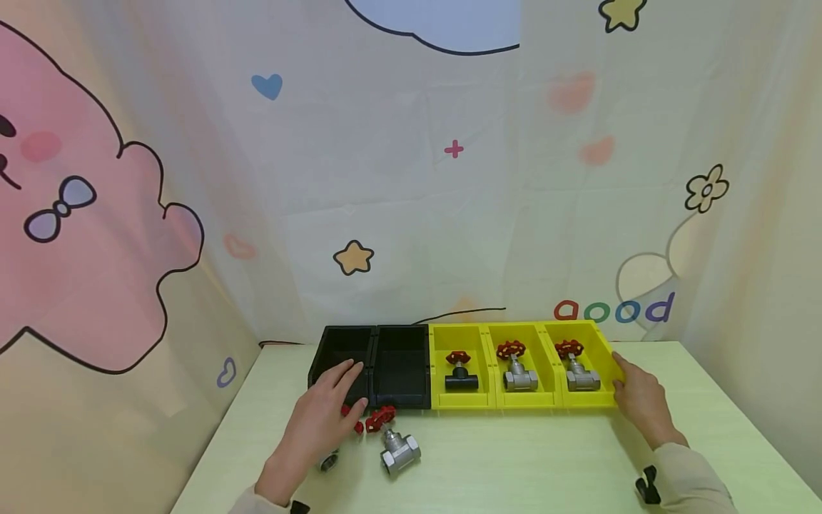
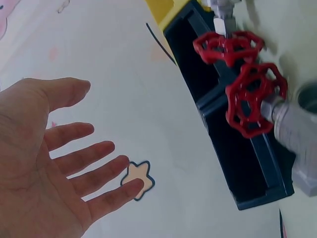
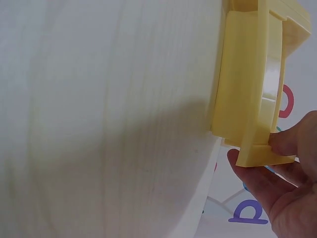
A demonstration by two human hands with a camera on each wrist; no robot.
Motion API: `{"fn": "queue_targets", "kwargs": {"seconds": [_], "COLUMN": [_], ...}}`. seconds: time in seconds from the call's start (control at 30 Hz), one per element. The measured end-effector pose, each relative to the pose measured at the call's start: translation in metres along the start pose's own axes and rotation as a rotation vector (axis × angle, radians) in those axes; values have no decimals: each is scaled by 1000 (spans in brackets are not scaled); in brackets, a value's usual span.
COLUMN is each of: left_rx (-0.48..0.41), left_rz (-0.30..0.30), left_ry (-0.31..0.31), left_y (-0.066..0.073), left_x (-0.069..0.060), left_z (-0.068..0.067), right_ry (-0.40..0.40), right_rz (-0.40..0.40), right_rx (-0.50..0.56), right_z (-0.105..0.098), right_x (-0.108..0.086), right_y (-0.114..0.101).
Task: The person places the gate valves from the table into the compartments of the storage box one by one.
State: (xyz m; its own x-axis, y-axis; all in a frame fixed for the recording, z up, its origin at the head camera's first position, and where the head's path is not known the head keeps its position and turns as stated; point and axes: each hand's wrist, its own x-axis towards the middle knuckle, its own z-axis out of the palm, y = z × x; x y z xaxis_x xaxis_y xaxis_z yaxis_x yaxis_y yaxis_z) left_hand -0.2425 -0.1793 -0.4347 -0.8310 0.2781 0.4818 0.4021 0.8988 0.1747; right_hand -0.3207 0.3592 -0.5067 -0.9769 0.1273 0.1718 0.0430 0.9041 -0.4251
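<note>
In the head view my left hand (image 1: 317,421) hovers with its fingers spread over the near edge of the leftmost black bin (image 1: 340,335). Below it lie two valves with red handwheels: a silver gate valve (image 1: 399,452) in plain sight and another valve (image 1: 329,460) largely hidden by the hand. The left wrist view shows the palm of that hand (image 2: 54,163) holding nothing. At the row's far right end, my right hand (image 1: 644,400) grips the side wall of the yellow bin (image 1: 606,357). Its thumb is inside the wall and its fingers outside in the right wrist view.
Bins stand in a row: a second black bin (image 1: 402,401) and more yellow ones. A black-bodied valve (image 1: 461,382) lies in one yellow bin, silver valves (image 1: 520,378) in the others. Behind the pale table (image 1: 514,464) hangs a printed curtain (image 1: 398,200).
</note>
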Motion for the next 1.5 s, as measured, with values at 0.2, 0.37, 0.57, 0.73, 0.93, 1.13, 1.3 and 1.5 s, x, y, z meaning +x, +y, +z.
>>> {"fn": "queue_targets", "kwargs": {"seconds": [0.2,0.37,0.57,0.73,0.93,1.13,1.3,1.5], "left_rx": [1,13,-26,-34,-24,-20,-33,-8], "left_rz": [9,27,55,88,86,41,38,104], "left_ry": [-43,-91,-163,-230,-347,-429,-464,-448], "left_y": [12,21,29,33,37,37,36,35], "left_x": [-5,-9,-13,-16,-17,-19,-20,-19], "left_z": [1,4,10,21,34,45,53,63], "right_ry": [-3,0,-1,2,-2,-13,-11,-5], "right_rz": [6,10,14,10,15,31,28,18], "right_rx": [11,14,18,14,17,15,13,7], "right_z": [2,4,3,4,2,4,5,5], "right_x": [1,1,-1,-1,0,-1,-2,-2], "right_y": [1,1,0,1,1,0,0,1]}}
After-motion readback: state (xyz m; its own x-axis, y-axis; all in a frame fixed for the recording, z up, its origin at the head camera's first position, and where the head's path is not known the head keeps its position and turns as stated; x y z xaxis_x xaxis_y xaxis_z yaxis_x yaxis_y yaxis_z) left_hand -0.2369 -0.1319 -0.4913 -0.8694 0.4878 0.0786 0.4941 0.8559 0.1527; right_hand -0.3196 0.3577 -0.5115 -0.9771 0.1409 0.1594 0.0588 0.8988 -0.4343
